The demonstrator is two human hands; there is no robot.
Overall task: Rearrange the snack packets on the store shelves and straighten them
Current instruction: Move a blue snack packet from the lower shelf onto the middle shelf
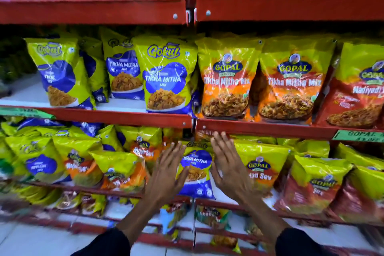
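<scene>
From the head camera, both bare hands reach toward a yellow-and-blue plastic Tikha Mitha Mix packet (196, 170) standing on the lower red metal shelf (259, 129), just below picture centre. The left hand (166, 172) lies at the packet's nine o'clock edge and the right hand (228, 164) at its three o'clock edge, fingers of both stretched flat and slightly spread, pinching nothing; whether the palms press the film I cannot tell. Toward twelve o'clock, the middle-shelf row of yellow Gokul and orange Gopal packets (226, 81) stands fairly upright and faced forward, so that tier looks largely done. Toward nine o'clock, the leaning yellow packets (116, 170) on the lower shelf sprawl and overlap, so work remains. Everything toward six o'clock and the edges is smeared by blur, labels unreadable
</scene>
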